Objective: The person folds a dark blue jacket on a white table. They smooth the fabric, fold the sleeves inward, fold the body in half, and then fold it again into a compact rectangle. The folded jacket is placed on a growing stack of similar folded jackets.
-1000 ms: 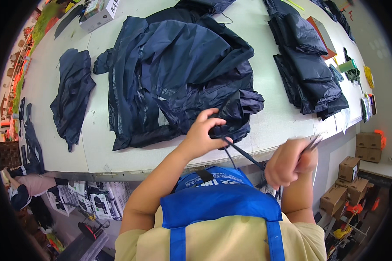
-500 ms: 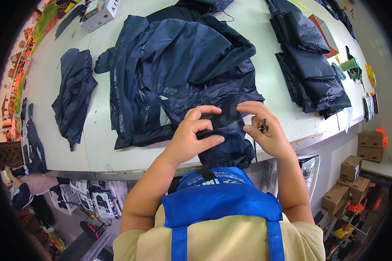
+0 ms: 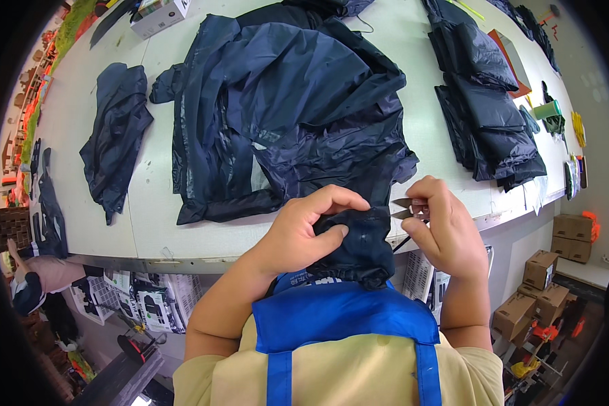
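A large navy garment (image 3: 298, 74), shiny on its inner side, is spread across the white table. Its narrow end with a gathered, elastic-looking edge (image 3: 358, 264) hangs over the front edge against my blue apron. My left hand (image 3: 304, 227) grips the fabric there, index finger and thumb on top, its other fingers hidden. In my right hand (image 3: 443, 227) is a pair of thread snips (image 3: 413, 208), with blades apart and pointing left at the fabric's right edge.
Folded dark garments (image 3: 484, 101) are stacked at the right, beside an orange box (image 3: 511, 61) and a green thread spool (image 3: 547, 110). A separate dark piece (image 3: 116, 142) lies left. White crates (image 3: 172, 298) stand under the table; another person (image 3: 37, 277) is at far left.
My right hand has moved right and down off the fabric, and the snips' blades now show. My left hand has shifted slightly right and down; the gathered end sits lower.
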Motion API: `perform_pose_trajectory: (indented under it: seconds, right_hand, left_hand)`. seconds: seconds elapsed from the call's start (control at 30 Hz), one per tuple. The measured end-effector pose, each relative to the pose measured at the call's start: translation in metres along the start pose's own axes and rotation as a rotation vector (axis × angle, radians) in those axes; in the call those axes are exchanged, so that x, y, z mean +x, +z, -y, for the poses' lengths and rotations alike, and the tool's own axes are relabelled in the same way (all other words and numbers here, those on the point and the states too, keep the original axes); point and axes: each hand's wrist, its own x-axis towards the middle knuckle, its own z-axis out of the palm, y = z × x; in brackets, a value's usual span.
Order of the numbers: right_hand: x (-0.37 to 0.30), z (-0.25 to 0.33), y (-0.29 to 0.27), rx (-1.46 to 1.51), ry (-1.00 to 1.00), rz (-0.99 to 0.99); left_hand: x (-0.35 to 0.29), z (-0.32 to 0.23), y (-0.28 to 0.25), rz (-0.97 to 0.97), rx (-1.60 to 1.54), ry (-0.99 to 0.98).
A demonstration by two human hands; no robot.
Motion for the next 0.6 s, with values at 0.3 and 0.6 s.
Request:
perform_pose_trajectory:
  seconds: [0.3, 0.6]
  right_hand:
    - [-0.0023, 0.0061, 0.0049, -0.140, -0.153, -0.218]
    - [0.0005, 0.0091, 0.0097, -0.158, -0.214, -0.218]
  left_hand:
    - [-0.0014, -0.0087, -0.0013, 0.008, -0.029, -0.158]
    - [-0.0015, -0.0060, 0.0026, 0.012, -0.050, -0.156]
